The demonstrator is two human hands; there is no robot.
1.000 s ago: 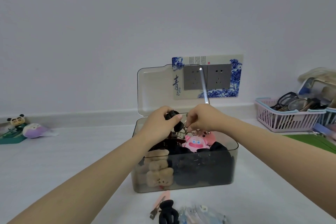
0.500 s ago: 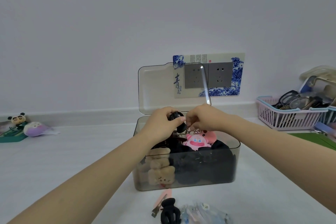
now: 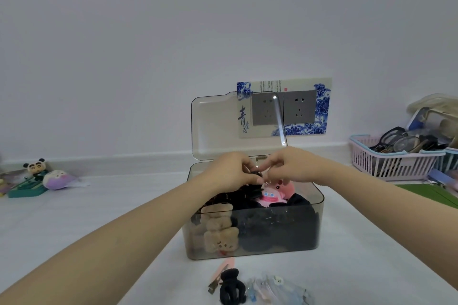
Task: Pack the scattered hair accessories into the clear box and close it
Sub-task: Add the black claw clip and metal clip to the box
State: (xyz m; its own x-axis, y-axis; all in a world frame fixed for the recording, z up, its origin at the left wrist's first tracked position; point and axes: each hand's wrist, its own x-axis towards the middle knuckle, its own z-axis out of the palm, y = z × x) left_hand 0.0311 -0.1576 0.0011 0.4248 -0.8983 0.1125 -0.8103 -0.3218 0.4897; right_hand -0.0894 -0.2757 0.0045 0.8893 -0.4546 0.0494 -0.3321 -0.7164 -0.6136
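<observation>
The clear box (image 3: 319,208) stands in the middle of the table, its lid (image 3: 213,126) raised upright behind it. Black hair ties, brown plush bear clips (image 3: 219,230) and a pink plush charm (image 3: 271,195) fill it. Over the box's back half, my left hand (image 3: 230,171) grips a black hair accessory (image 3: 255,182). My right hand (image 3: 288,164) pinches a small metal piece right beside it, above the pink charm. In front of the box lie a pink clip (image 3: 220,273), a black claw clip (image 3: 231,287) and several pale clips (image 3: 277,288).
A pink basket (image 3: 396,167) full of glasses stands at the right, with a green mat (image 3: 431,192) before it. Small toys, among them a panda figure (image 3: 37,168) and a purple plush (image 3: 58,178), sit at the far left. A wall socket panel (image 3: 300,106) is behind the lid.
Both hands have stayed together over the box, working on the black accessory; they shifted slightly toward the back. The view dipped a little.
</observation>
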